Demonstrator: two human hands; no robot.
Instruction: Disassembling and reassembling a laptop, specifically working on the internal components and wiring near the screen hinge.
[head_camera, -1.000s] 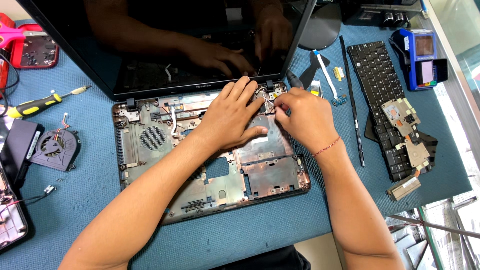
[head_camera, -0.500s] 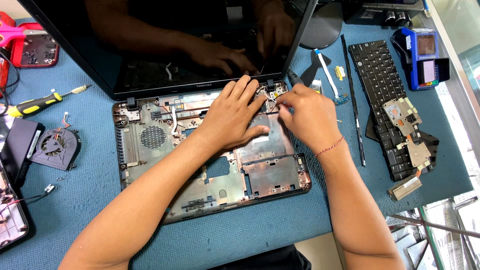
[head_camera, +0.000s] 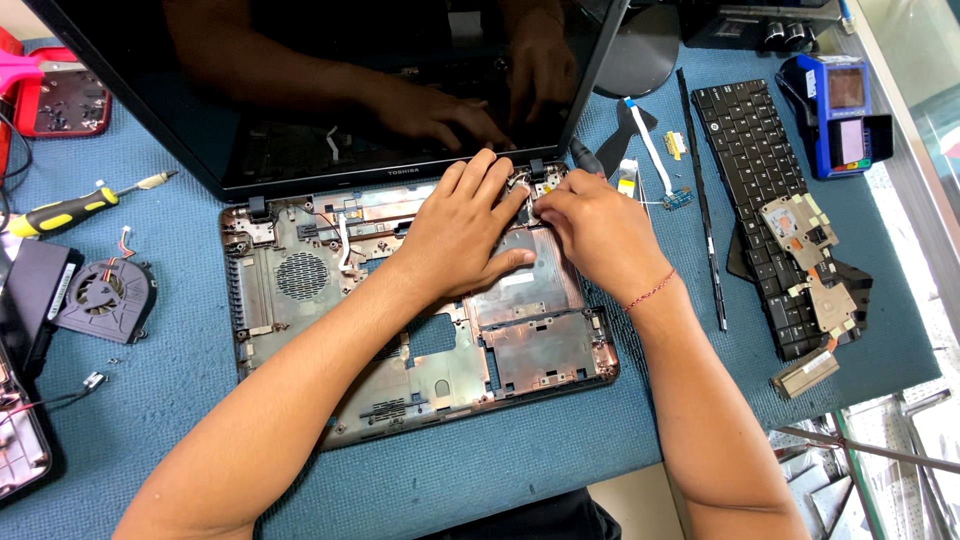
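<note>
An opened laptop base (head_camera: 520, 350), stripped of its keyboard, lies on the blue mat with its dark screen (head_camera: 330, 90) tilted back. My left hand (head_camera: 460, 235) rests flat on the base, fingers stretched toward the right hinge (head_camera: 545, 180). My right hand (head_camera: 600, 235) is beside it, fingertips pinched on a thin wire (head_camera: 520, 185) at that hinge. A dark handle-like object (head_camera: 585, 158) pokes out just beyond the right hand. Whether the hand holds it is hidden.
A removed keyboard (head_camera: 745, 150) with a copper heatsink (head_camera: 815, 270) on it lies to the right, beside a long black strip (head_camera: 700, 190) and a ribbon cable (head_camera: 650, 150). At left sit a fan (head_camera: 105, 295) and a yellow-handled screwdriver (head_camera: 70, 208). A blue device (head_camera: 835, 115) stands at the back right.
My right hand has edged slightly left toward the hinge. The left hand stays pressed on the base.
</note>
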